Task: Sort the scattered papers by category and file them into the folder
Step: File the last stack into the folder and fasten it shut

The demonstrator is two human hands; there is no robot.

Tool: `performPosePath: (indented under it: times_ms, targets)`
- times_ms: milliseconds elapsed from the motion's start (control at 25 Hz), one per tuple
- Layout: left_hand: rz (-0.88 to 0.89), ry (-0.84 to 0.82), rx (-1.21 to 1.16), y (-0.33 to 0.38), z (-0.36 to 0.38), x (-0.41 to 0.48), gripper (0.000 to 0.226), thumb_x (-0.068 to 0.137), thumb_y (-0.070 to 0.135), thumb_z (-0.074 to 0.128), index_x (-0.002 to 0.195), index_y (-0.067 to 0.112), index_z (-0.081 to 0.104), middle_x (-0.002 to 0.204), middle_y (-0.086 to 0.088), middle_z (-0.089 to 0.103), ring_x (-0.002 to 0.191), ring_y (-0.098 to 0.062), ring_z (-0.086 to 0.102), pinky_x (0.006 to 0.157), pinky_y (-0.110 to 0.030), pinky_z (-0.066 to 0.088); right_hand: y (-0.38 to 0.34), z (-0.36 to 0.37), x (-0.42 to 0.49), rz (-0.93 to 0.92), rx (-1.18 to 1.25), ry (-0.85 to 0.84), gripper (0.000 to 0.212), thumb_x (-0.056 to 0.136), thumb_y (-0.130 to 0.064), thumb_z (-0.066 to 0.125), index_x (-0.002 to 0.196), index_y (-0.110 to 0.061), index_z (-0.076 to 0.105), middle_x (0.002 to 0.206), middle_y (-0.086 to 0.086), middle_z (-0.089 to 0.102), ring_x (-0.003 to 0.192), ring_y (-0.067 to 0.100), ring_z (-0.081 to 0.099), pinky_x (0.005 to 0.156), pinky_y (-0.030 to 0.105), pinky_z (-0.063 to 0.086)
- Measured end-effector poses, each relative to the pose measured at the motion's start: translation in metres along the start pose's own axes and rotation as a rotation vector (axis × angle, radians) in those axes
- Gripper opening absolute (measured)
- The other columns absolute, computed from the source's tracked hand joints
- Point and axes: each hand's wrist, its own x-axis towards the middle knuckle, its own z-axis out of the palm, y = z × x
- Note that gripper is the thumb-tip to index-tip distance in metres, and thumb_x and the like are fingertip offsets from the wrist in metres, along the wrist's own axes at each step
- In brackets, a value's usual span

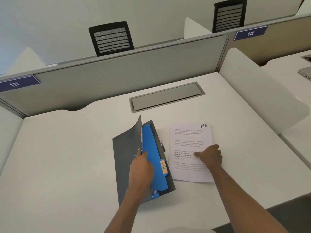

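On the white desk [67,157], the left hand [141,167] pinches the lifted cover of the grey folder [124,148], against its blue HR divider [151,148]; just beside, the right hand [210,157] seemingly grips the HR paper [188,135].

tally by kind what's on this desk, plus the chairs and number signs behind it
folder: 1
blue divider: 1
paper: 1
hatch: 1
chairs: 2
number signs: 2
total: 8

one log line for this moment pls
left hand: holds folder cover open | right hand: on HR paper edge | HR divider: exposed | filing: not yet done
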Motion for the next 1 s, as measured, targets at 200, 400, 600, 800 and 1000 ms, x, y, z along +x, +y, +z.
performPosePath:
  times_ms: [200,400,600,800,1000]
  targets:
    - [-0.009,0.010,-0.021,-0.002,0.000,0.000,0.036,0.108,0.017,0.051,0.144,0.018,0.050,0.166,0.002,0.037,0.087,-0.014,0.063,0.044,-0.011,0.041,0.011,-0.009,0.008,-0.066,0.207,-0.058,0.036,0.080,-0.022,0.085,0.101,0.002,0.070,0.105,0.019,0.074,0.100,0.037,0.071,0.082,0.040,0.057]
    - [0.005,0.042,-0.057,-0.008,-0.005,-0.001,0.032,0.109,0.015,0.049,0.140,0.015,0.053,0.166,0.002,0.039,0.086,-0.014,0.065,0.045,-0.011,0.045,-0.001,-0.019,0.002,-0.179,0.434,-0.202,0.017,0.092,-0.005,0.066,0.108,0.002,0.063,0.112,0.020,0.070,0.092,0.034,0.068,0.079,0.043,0.058]
    - [0.010,0.082,-0.161,-0.019,-0.011,0.001,0.035,0.109,0.012,0.047,0.143,0.012,0.053,0.160,0.002,0.047,0.068,0.003,0.059,0.040,-0.008,0.045,-0.021,-0.059,-0.026,-0.432,0.395,-0.175,0.037,0.097,-0.006,0.061,0.134,-0.010,0.066,0.127,0.011,0.072,0.103,0.031,0.071,0.089,0.041,0.059]
    - [0.016,0.086,-0.215,-0.027,-0.014,0.005,0.041,0.109,0.014,0.048,0.150,0.017,0.049,0.155,0.003,0.050,0.073,0.002,0.062,0.043,-0.010,0.050,-0.052,-0.116,-0.074,-0.664,0.350,0.075,0.027,0.100,-0.014,0.061,0.126,-0.013,0.068,0.114,0.004,0.072,0.090,0.023,0.066,0.070,0.025,0.048]
    - [0.037,0.076,-0.209,-0.030,-0.017,0.003,0.040,0.109,0.015,0.047,0.148,0.021,0.050,0.132,0.008,0.060,0.077,-0.007,0.068,0.046,-0.014,0.055,-0.078,-0.141,-0.131,-0.867,0.394,0.207,0.018,0.102,-0.018,0.060,0.117,-0.015,0.068,0.102,-0.006,0.069,0.076,0.010,0.065,0.058,0.005,0.042]
